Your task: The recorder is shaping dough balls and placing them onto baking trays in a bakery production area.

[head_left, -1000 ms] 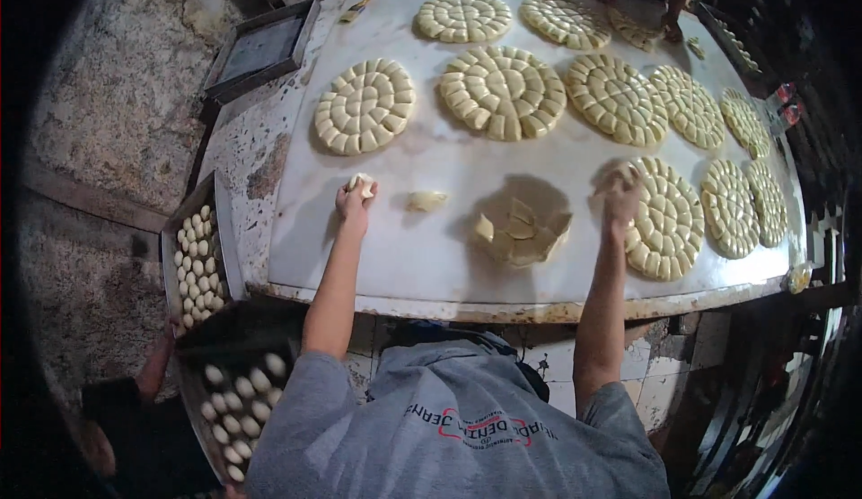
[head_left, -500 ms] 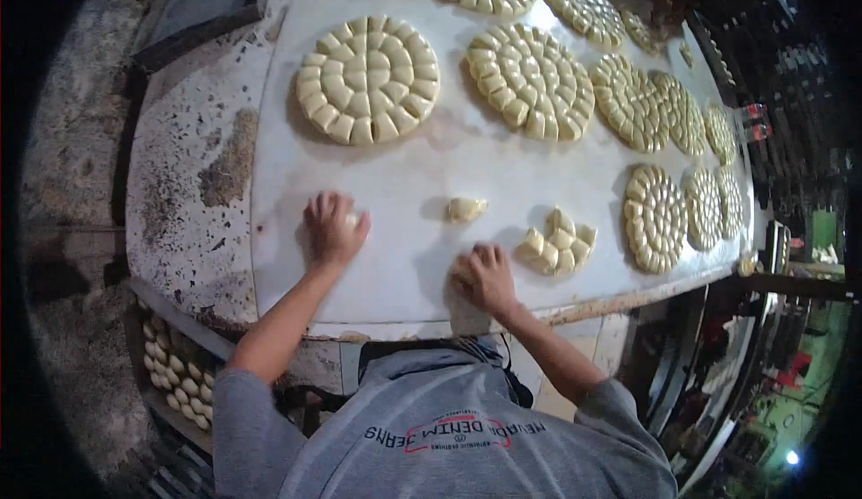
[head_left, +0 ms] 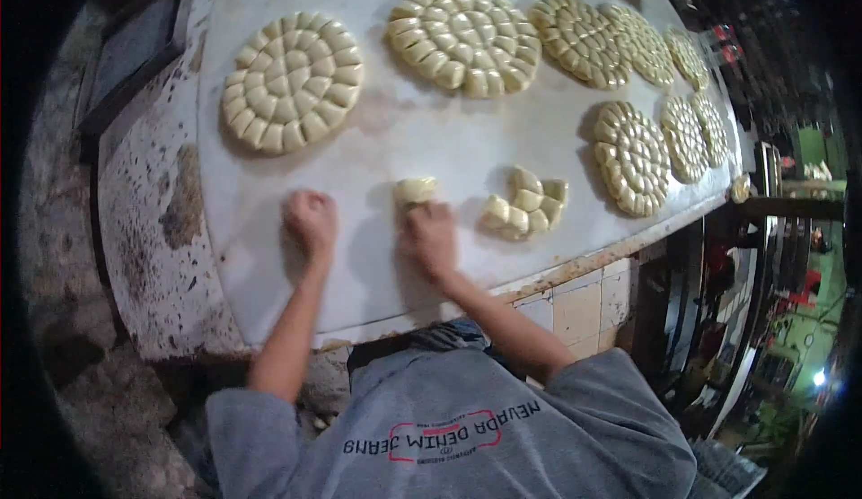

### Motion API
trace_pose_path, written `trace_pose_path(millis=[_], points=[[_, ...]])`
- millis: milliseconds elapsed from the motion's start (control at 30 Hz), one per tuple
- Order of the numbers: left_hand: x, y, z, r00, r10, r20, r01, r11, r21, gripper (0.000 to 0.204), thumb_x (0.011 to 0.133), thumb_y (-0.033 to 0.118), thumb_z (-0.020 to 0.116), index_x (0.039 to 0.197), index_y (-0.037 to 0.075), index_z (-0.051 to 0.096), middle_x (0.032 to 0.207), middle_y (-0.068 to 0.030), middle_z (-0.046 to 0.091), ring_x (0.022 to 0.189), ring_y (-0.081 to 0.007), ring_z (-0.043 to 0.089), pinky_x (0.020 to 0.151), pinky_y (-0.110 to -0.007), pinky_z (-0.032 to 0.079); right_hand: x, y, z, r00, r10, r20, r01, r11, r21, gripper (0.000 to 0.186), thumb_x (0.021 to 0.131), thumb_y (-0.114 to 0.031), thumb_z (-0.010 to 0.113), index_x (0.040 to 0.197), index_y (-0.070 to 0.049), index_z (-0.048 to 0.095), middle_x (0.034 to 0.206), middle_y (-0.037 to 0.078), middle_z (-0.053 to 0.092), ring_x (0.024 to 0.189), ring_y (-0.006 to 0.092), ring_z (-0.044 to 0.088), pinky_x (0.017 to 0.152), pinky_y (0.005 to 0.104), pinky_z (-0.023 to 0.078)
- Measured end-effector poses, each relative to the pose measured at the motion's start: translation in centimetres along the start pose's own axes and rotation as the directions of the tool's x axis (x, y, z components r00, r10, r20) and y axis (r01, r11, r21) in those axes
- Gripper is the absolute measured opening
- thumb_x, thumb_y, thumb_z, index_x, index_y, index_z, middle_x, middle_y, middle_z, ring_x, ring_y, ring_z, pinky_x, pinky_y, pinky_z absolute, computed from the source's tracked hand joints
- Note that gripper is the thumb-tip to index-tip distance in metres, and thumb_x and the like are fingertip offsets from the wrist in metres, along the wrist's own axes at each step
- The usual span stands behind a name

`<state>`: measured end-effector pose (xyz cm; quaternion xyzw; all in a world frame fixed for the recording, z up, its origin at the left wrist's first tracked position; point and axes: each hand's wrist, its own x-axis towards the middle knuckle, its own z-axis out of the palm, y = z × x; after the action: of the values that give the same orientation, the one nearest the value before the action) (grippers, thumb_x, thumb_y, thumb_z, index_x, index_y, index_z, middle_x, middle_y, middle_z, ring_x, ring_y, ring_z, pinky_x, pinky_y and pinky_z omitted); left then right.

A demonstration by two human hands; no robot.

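My left hand (head_left: 311, 219) rests on the pale work table (head_left: 359, 257) with its fingers curled in. Anything beneath those fingers is hidden. Just to its right, my right hand (head_left: 431, 239) closes its fingers on the near edge of a small glossy piece of dough (head_left: 417, 188). Farther right lies a loose cluster of joined dough pieces (head_left: 525, 207). A large round of dough (head_left: 292, 84), cut into ringed segments, sits beyond my left hand. Another segmented round (head_left: 465, 39) lies farther off, past the small piece.
Several more dough rounds (head_left: 632, 158) cover the table's right and far parts. A dark framed tray (head_left: 135, 46) stands off the far left side. The chipped, speckled table border (head_left: 148, 221) runs along the left. A tiled wall (head_left: 576, 310) shows below the front edge.
My right hand has moved forward onto the small piece of dough. My left hand's fingers have curled in more. The whole view has shifted, so the table appears farther left and higher.
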<state>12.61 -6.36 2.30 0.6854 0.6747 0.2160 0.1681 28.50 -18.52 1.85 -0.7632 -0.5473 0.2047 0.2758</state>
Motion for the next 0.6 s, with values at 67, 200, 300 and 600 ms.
trace_pose_path(millis=[67,200,300,600], points=[[-6.4,4.0,0.4,0.937,0.324,0.132,-0.324,0.946,-0.023,0.011,0.071,0.009,0.061,0.075,0.001,0.054,0.086,-0.0182,0.057,0.082,-0.0362,0.052,0.076,-0.044,0.042,-3.0,1.0,1.7,0.967,-0.255,-0.017,0.255,0.967,-0.026,0.021,0.068,-0.010,0.058,0.088,-0.004,0.054,0.098,0.014,0.052,0.094,0.0326,0.047,0.077,0.0425,0.040],[-11.0,-6.0,-3.3,0.871,0.491,0.021,-0.490,0.871,-0.045,0.015,0.065,0.004,0.065,0.073,0.004,0.052,0.078,-0.0126,0.051,0.081,-0.0345,0.051,0.078,-0.045,0.042,-7.3,4.8,-3.0,0.871,-0.490,0.030,0.490,0.865,-0.109,0.026,0.071,-0.019,0.058,0.095,-0.009,0.056,0.098,0.010,0.050,0.093,0.0291,0.046,0.077,0.0399,0.042],[-2.7,-5.2,-3.7,0.964,0.258,-0.056,-0.232,0.928,0.290,0.011,0.076,0.012,0.058,0.078,0.003,0.053,0.076,-0.0131,0.052,0.080,-0.0336,0.051,0.072,-0.045,0.042,-1.0,5.3,-3.7,0.929,-0.341,-0.142,0.316,0.933,-0.172,0.024,0.070,-0.017,0.059,0.091,-0.009,0.055,0.092,0.012,0.050,0.088,0.0295,0.046,0.073,0.0396,0.042],[-8.0,-6.2,-4.7,0.852,0.521,0.042,-0.523,0.851,0.051,0.008,0.073,0.006,0.059,0.075,0.002,0.053,0.081,-0.0156,0.056,0.086,-0.0352,0.051,0.076,-0.043,0.043,-7.5,3.6,-0.8,0.892,-0.443,-0.092,0.431,0.894,-0.124,0.025,0.069,-0.015,0.060,0.092,-0.007,0.053,0.098,0.012,0.050,0.098,0.0309,0.046,0.085,0.0398,0.040]])
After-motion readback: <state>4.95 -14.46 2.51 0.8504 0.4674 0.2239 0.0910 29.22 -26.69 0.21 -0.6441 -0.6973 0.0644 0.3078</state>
